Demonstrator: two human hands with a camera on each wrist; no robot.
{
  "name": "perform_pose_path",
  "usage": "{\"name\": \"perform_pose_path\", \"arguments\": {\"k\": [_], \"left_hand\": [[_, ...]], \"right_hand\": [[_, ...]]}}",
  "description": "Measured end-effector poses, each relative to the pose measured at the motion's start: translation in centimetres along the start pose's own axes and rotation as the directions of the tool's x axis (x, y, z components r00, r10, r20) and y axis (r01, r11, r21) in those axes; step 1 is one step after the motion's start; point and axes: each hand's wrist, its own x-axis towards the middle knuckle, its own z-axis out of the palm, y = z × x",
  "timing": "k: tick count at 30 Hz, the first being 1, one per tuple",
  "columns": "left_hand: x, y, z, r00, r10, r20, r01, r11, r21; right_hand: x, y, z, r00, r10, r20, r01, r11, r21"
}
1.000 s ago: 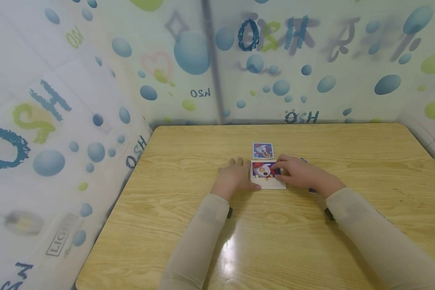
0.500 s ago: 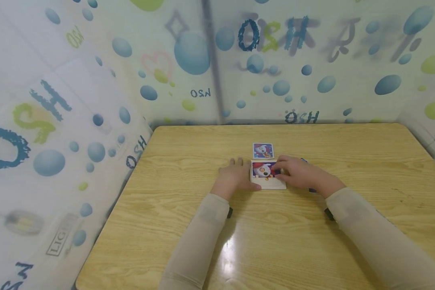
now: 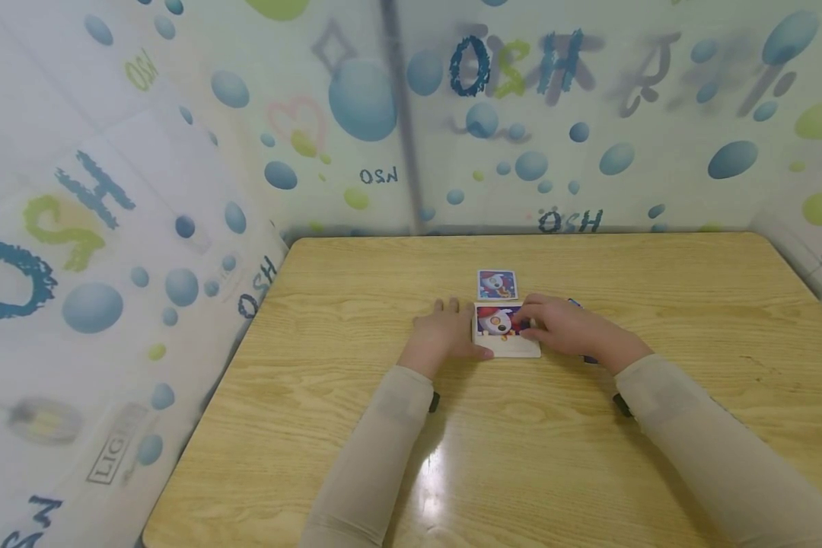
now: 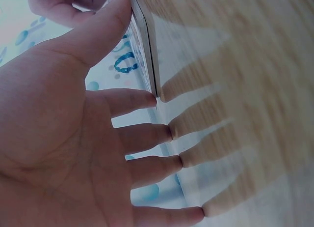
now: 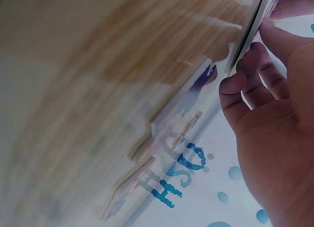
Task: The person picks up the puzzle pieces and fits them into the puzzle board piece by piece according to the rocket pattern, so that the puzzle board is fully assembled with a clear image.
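A small square jigsaw puzzle (image 3: 496,323) lies on the table; its far part shows a white cartoon face with red and purple. The near part of its tray (image 3: 510,349) is bare and cream. My left hand (image 3: 445,336) spreads along the puzzle's left side, thumb at the near left corner. In the left wrist view its fingertips (image 4: 167,132) touch the tabletop beside the thin tray edge (image 4: 151,52). My right hand (image 3: 562,326) bends over the right side, thumb and index pinching at a puzzle piece (image 3: 520,323) largely hidden by the fingers.
A picture card (image 3: 497,285) with the same cartoon face lies just behind the puzzle. Loose puzzle pieces (image 5: 184,97) rest right of it, mostly hidden under my right hand in the head view. The wooden table (image 3: 356,304) meets a patterned wall (image 3: 589,198) behind.
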Motion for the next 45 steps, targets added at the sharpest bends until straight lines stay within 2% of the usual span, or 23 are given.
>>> {"name": "perform_pose_path", "arguments": {"k": [18,27,31,35,40,45], "left_hand": [[0.1,-0.1,0.0,1.000,0.006,0.001,-0.006,1.000,-0.015],[-0.1,-0.2,-0.1,1.000,0.012,0.003,-0.012,1.000,-0.011],[0.0,-0.2,0.1,1.000,0.008,-0.005,-0.008,1.000,0.000],[0.1,-0.2,0.4,1.000,0.008,-0.011,-0.008,1.000,-0.003],[0.0,-0.1,0.4,1.000,0.018,-0.021,-0.019,1.000,-0.007],[-0.1,-0.2,0.3,1.000,0.012,-0.026,-0.012,1.000,-0.002]], "right_hand": [[0.1,-0.4,0.0,1.000,0.000,-0.019,0.000,1.000,0.010],[0.2,-0.3,0.2,0.998,0.063,0.006,-0.064,0.996,0.056],[0.0,-0.4,0.0,0.998,0.061,0.011,-0.062,0.995,0.077],[-0.9,0.1,-1.6,0.997,0.081,-0.012,-0.079,0.990,0.114],[-2.4,1.7,-5.5,0.985,0.163,-0.050,-0.156,0.980,0.121],[-3.1,4.2,-7.5,0.977,0.212,-0.025,-0.208,0.973,0.103]]}}
